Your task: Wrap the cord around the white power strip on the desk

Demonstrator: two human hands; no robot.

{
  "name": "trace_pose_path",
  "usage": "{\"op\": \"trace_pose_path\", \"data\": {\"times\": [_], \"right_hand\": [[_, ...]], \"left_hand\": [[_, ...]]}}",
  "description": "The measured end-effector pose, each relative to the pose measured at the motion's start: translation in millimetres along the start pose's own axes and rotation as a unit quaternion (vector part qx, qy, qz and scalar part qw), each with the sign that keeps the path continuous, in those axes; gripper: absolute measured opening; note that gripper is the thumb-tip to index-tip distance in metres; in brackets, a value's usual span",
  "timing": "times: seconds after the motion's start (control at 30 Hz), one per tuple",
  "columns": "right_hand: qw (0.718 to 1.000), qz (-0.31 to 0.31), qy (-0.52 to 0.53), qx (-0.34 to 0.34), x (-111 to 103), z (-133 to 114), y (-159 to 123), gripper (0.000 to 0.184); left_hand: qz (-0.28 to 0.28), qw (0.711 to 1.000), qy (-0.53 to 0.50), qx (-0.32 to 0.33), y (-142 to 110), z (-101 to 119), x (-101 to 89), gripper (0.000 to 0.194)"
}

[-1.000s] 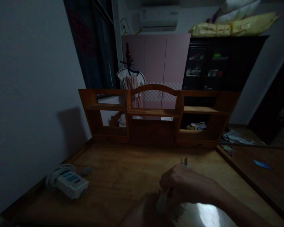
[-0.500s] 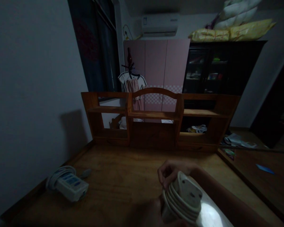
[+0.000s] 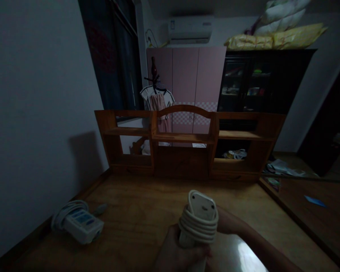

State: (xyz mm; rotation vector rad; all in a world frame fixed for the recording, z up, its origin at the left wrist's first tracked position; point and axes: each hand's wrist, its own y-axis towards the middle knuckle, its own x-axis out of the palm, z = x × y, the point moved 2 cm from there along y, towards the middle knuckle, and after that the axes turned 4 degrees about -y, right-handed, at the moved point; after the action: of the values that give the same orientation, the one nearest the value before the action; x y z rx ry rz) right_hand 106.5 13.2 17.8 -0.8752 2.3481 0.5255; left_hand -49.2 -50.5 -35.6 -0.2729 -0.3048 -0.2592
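A white power strip (image 3: 198, 219) with its cord coiled tightly round its body stands upright low in the middle of the view. My left hand (image 3: 175, 257) grips its lower part from below, fingers wrapped round it. My right hand (image 3: 229, 226) lies against its right side behind the coil, its fingers mostly hidden. Both hands hover over the wooden desk (image 3: 136, 211).
A second white power strip (image 3: 82, 225) with a bundled cord lies at the desk's left side by the wall. A wooden shelf unit (image 3: 187, 143) stands along the desk's back edge. Behind are a pink wardrobe, a dark cabinet and an air conditioner.
The plug that stuck up above my right hand is now tucked away. The power strip has turned upright and the cord lies wound round it; my right hand dropped from the top to its side.
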Motion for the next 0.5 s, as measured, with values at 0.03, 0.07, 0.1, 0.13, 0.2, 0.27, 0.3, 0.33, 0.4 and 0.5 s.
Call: {"op": "trace_pose_path", "data": {"times": [0.03,0.07,0.1,0.13,0.2,0.27,0.3,0.33,0.4,0.5], "right_hand": [[1.0,0.015,0.004,-0.001,0.8,-2.9,-1.1,0.016],[1.0,0.026,0.011,0.004,1.9,-4.1,-2.5,0.015],[0.999,0.032,0.021,0.017,3.5,-3.1,-4.1,0.017],[0.998,0.034,0.03,0.037,5.6,-0.4,-6.2,0.02],[0.995,0.024,0.05,0.082,11.3,7.9,-11.4,0.023],[0.992,0.011,0.061,0.107,17.0,14.2,-17.2,0.021],[0.991,0.007,0.064,0.113,19.1,15.1,-20.0,0.019],[0.99,0.006,0.073,0.118,20.4,14.4,-22.8,0.018],[0.987,0.019,0.103,0.119,20.8,8.9,-27.8,0.017],[0.98,0.048,0.166,0.094,19.6,-0.2,-34.4,0.021]], "left_hand": [[-0.038,0.999,-0.022,-0.01,1.8,2.8,-0.3,0.061],[-0.071,0.996,-0.042,-0.022,3.0,6.2,-1.1,0.059],[-0.093,0.993,-0.059,-0.036,3.8,9.6,-2.6,0.059],[-0.104,0.991,-0.072,-0.051,4.2,12.4,-4.7,0.06],[-0.109,0.987,-0.086,-0.083,4.5,15.8,-9.6,0.06],[-0.116,0.982,-0.092,-0.119,4.3,16.1,-13.3,0.057],[-0.121,0.979,-0.094,-0.132,4.3,15.7,-14.3,0.055],[-0.127,0.978,-0.096,-0.138,4.4,15.2,-14.8,0.053],[-0.129,0.979,-0.103,-0.12,5.4,14.4,-15.0,0.052],[-0.101,0.987,-0.109,-0.068,8.1,12.0,-15.5,0.053]]}}
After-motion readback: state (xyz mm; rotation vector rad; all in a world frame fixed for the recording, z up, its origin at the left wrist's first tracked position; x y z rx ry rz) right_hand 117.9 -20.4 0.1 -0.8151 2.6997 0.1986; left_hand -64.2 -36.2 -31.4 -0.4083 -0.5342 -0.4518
